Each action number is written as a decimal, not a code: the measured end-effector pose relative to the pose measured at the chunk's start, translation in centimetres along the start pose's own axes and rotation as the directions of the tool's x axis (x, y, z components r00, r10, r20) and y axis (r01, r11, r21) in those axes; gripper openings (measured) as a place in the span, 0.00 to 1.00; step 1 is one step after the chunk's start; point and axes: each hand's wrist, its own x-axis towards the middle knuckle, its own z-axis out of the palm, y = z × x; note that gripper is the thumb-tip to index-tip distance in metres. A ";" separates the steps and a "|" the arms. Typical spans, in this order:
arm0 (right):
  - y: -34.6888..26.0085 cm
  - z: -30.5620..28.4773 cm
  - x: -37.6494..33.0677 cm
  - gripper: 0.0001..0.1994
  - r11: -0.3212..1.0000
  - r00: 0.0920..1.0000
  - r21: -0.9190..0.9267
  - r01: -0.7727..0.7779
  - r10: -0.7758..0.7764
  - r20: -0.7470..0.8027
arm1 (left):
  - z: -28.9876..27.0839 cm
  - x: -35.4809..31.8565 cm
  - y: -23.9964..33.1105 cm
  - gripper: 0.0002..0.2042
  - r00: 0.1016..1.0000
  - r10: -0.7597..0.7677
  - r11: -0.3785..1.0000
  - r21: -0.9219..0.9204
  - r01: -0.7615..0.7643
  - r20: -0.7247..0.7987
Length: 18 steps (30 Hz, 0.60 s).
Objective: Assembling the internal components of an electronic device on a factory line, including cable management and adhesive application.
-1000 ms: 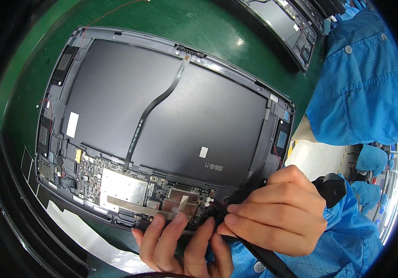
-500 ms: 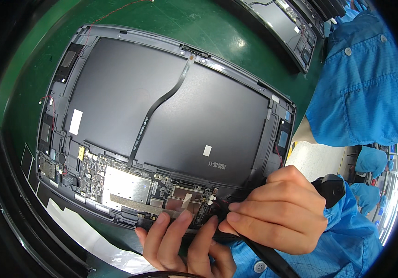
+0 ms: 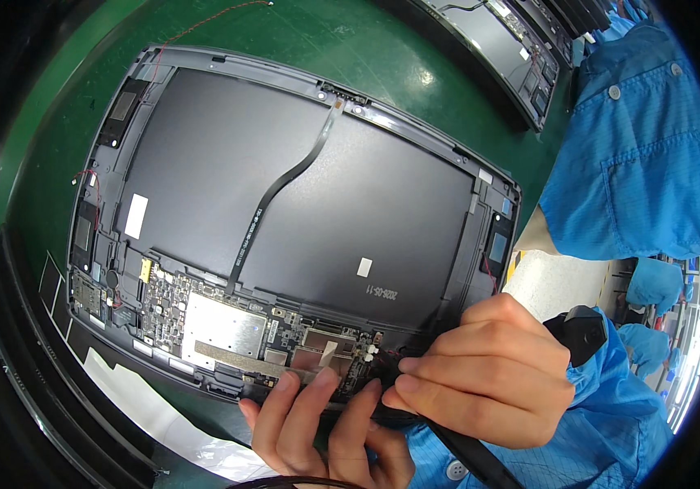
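Observation:
An opened tablet (image 3: 301, 204) lies back-up on the green mat (image 3: 350, 41), showing two dark battery panels, a black flat ribbon cable (image 3: 284, 183) and a circuit board (image 3: 227, 322) along its near edge. My left hand (image 3: 325, 428) rests its fingertips on the tablet's near edge beside the board. My right hand (image 3: 488, 379) grips a thin black tool (image 3: 468, 452), its tip at the board's right end by small red and black wires (image 3: 386, 354).
A second opened device (image 3: 505, 49) lies at the far right of the mat. A person in a blue smock (image 3: 635, 138) stands at the right. White sheets (image 3: 154, 416) lie under the tablet's near left corner.
The tablet sits slightly lower and more to the right in view. Both hands stay at its near edge with the same grip.

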 end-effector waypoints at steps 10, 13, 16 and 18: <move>0.8 -0.5 0.6 0.05 1.000 1.000 0.023 0.012 -0.012 0.008 | 0.1 1.4 -0.6 0.07 0.996 -0.027 0.995 0.097 0.019 0.080; 0.7 -0.8 0.5 0.05 0.999 1.000 0.035 0.016 -0.016 0.006 | 0.3 1.7 -0.6 0.07 0.998 -0.057 0.992 0.114 0.052 0.040; 0.6 -0.8 0.3 0.05 0.999 1.000 0.050 0.014 -0.014 0.003 | 1.0 2.2 -1.7 0.05 0.977 0.189 0.970 0.171 -0.171 -0.096; 0.3 -0.7 0.2 0.05 0.998 1.000 0.059 0.013 -0.014 0.009 | 1.0 2.3 -1.5 0.04 0.981 0.131 0.985 0.128 -0.113 -0.141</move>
